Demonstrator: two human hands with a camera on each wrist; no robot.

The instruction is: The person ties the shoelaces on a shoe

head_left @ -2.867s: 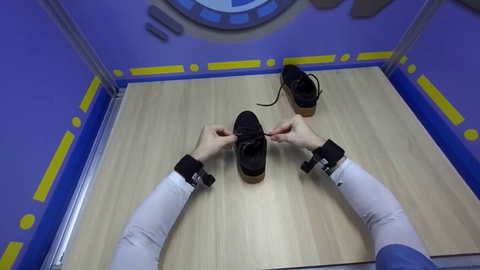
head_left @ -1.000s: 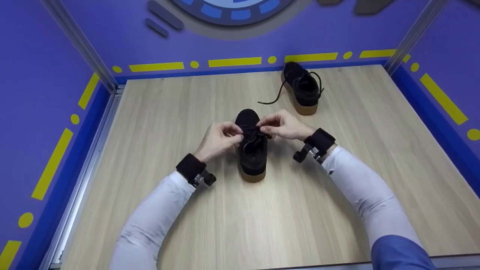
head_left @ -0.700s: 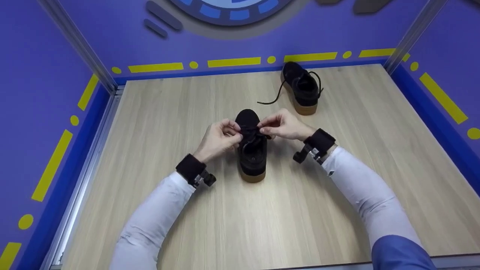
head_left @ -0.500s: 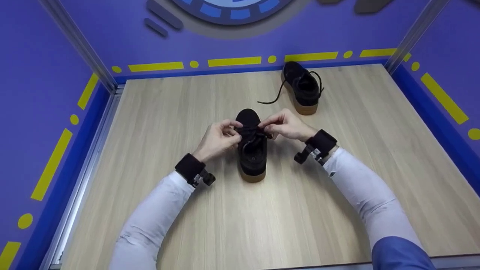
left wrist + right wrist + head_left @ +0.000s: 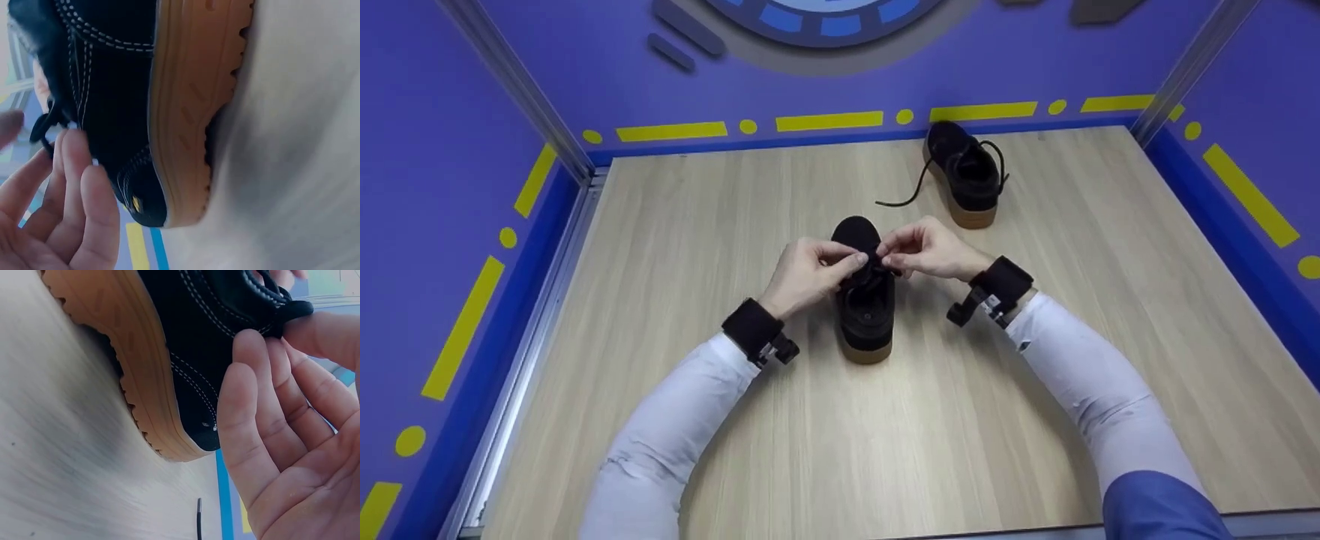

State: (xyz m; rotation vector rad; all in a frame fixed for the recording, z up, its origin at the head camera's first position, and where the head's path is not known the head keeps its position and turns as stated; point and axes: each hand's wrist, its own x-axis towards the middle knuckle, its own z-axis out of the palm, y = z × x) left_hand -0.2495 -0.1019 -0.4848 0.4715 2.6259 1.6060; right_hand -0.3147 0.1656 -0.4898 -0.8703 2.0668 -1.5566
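Near shoe point(image 5: 865, 334), landmark for all places: sole down on the wood-grain tabletop point(image 5: 780, 442), toe pointing away from the person. Its opening faces up; inside, a dark insole point(image 5: 868, 316) with a small round mark.

Far shoe point(image 5: 975, 199): beyond the near shoe and to its right, by the back wall point(image 5: 607, 82). Opening up, interior dark; one loose strand point(image 5: 900, 205) trails leftward on the tabletop.

Left hand point(image 5: 802, 274): over the near shoe's lacing from its left, thumb and forefinger almost meeting. Cannot tell whether they have hold of any lace. Right hand point(image 5: 941, 251): at the near shoe's right, thumb and forefinger pinching a lace loop point(image 5: 297, 309), other fingers bent beside the upper.

View comparison: the loop shows in the right wrist view but is lost against black in the head view. Wrist views add white stitching point(image 5: 112, 43) and the tan sole's point(image 5: 180, 112) notched edge. Right wrist view also catches a lace end point(image 5: 199, 512) past the near shoe's toe, tip metallic-looking.
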